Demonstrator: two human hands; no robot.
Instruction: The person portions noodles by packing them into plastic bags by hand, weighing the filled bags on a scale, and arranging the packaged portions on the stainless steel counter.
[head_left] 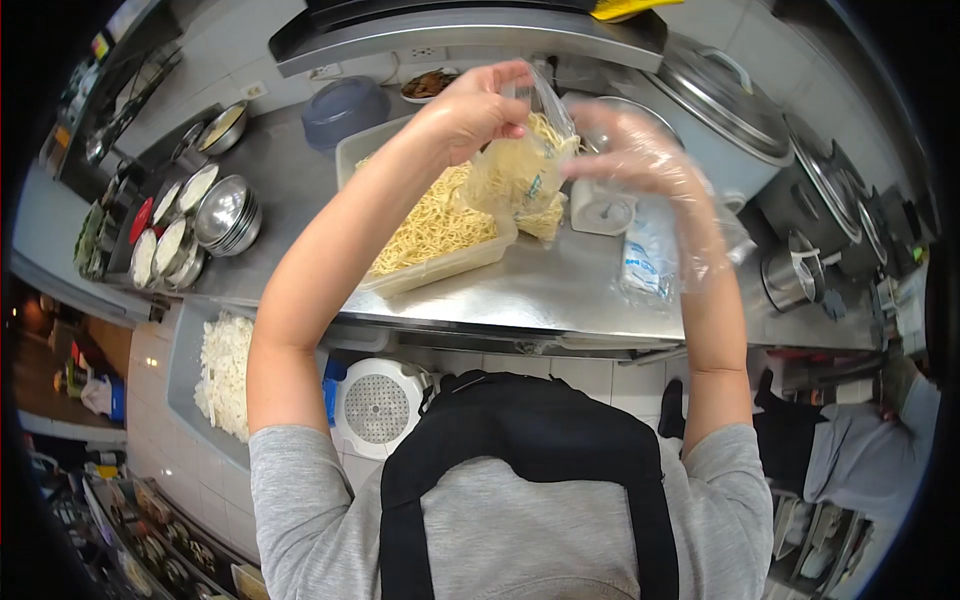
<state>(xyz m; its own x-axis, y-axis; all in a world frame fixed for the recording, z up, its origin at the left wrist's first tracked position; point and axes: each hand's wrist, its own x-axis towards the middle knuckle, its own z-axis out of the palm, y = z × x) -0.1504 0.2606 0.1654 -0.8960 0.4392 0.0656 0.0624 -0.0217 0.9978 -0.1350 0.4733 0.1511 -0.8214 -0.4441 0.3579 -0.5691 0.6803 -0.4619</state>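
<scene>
My left hand (490, 108) is closed on the upper edge of a clear plastic bag (517, 180) of yellow noodles, held up above the counter. My right hand (635, 150), in a loose clear plastic glove, is just right of the bag and smeared by motion. Its thumb and fingers look apart, but whether they touch the bag I cannot tell. Below is a pale plastic tub (440, 275) heaped with loose noodles (435, 222). More noodles (543, 222) show beneath the bag, beside the tub's right end.
Right of the tub are a white scale-like device (602, 210) and a blue-and-white plastic packet (645, 262). Large lidded pots (735, 105) stand at the right. Stacked metal bowls (228, 215) sit at the left. A white stool (378, 405) is below the counter; another person (860, 455) is at right.
</scene>
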